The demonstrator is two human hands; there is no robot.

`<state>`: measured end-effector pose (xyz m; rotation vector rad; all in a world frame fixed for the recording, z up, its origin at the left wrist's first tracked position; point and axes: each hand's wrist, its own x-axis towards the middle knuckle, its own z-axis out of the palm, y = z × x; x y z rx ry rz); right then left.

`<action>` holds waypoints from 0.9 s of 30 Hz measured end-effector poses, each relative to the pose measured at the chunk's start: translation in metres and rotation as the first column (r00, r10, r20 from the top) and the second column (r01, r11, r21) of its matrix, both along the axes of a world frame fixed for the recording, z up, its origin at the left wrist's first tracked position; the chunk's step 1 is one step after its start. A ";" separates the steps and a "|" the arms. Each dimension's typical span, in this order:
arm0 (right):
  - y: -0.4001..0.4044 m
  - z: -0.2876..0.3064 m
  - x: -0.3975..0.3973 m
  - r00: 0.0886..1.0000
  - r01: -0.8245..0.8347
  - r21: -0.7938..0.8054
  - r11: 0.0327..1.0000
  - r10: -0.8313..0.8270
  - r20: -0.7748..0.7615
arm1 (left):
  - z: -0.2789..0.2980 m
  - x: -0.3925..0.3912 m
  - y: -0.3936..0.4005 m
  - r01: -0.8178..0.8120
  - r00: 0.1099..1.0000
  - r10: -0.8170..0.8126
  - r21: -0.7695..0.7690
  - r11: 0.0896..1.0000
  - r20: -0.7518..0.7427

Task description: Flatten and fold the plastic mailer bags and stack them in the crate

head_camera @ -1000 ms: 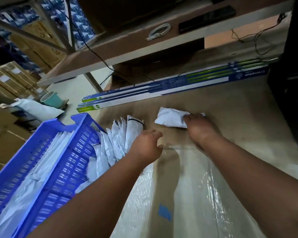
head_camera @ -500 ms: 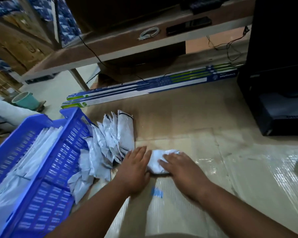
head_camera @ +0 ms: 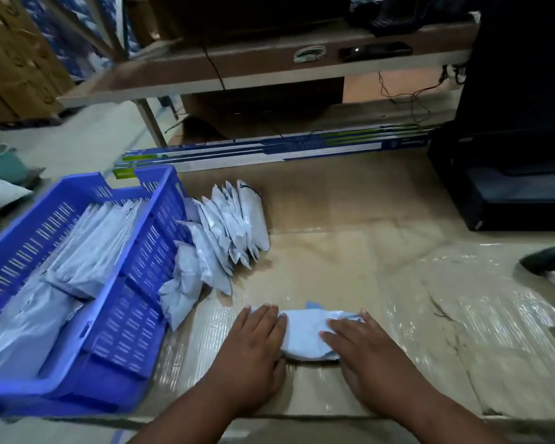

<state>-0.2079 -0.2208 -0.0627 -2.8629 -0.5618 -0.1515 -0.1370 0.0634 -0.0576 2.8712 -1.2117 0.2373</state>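
White mailer bag: crumpled, on the cardboard work surface, pressed flat under both palms. Left hand: fingers straight, covering the bag's left end. Right hand: fingers straight, on its right end. Row of folded mailers: beyond the left fingertips, leaning against the blue crate. Crate holds stacked mailers.
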 end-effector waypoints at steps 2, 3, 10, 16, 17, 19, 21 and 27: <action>0.009 0.006 -0.011 0.998 0.062 -0.009 0.998 -0.061 0.034 | -0.002 -0.007 0.001 0.043 0.999 -0.042 -0.043 0.998 0.021; 0.015 0.008 -0.013 0.995 0.086 -0.004 0.996 -0.085 0.055 | -0.003 -0.009 0.000 0.058 0.998 -0.056 -0.067 0.996 0.028; 0.049 -0.017 -0.003 0.982 0.178 -0.073 0.981 -0.182 -0.056 | -0.021 -0.004 -0.006 0.003 0.996 -0.014 -0.122 0.993 -0.086; 0.037 -0.019 -0.008 0.941 0.295 -0.084 0.952 -0.305 -0.149 | -0.021 0.001 0.010 0.020 0.995 -0.026 -0.061 0.998 -0.096; 0.033 -0.022 -0.011 0.932 0.315 -0.078 0.946 -0.324 -0.163 | -0.020 -0.002 0.014 0.009 0.995 -0.014 -0.057 0.998 -0.101; 0.027 -0.023 -0.015 0.922 0.340 -0.066 0.938 -0.346 -0.172 | -0.018 -0.010 0.019 -0.009 0.995 0.005 -0.040 0.999 -0.099; 0.026 -0.018 -0.017 0.916 0.360 -0.059 0.931 -0.364 -0.166 | -0.013 -0.018 0.019 0.008 0.996 -0.010 -0.021 1.000 -0.088; 0.022 0.011 0.004 0.926 0.362 -0.038 0.931 -0.364 -0.104 | 0.005 -0.013 -0.002 0.080 0.996 -0.082 -0.056 0.995 -0.036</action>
